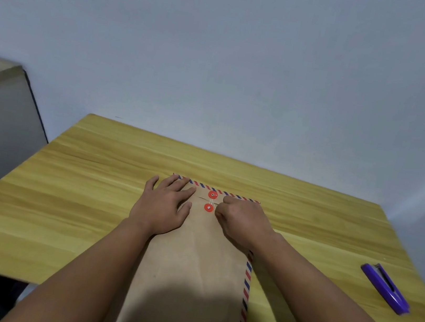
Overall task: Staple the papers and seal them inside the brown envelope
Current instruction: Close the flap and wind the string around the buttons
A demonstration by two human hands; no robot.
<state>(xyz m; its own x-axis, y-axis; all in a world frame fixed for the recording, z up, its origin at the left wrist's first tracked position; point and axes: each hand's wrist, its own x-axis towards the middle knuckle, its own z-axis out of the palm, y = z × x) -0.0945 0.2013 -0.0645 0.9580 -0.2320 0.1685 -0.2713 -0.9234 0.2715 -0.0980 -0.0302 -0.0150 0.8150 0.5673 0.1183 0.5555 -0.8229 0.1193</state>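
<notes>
The brown envelope (190, 267) lies flat on the worktop (78, 182). The left hand (163, 206) presses on it, fingers spread, while the right hand (241, 220) pinches the string (214, 204) beside its red buttons (208, 207). The purple stapler (385, 288) lies well apart, right.

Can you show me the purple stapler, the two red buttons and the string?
Stapler (386, 288), head view, on its purple top.
Red buttons (212, 194), head view, on the upper one.
String (211, 201), head view, between the buttons.
</notes>
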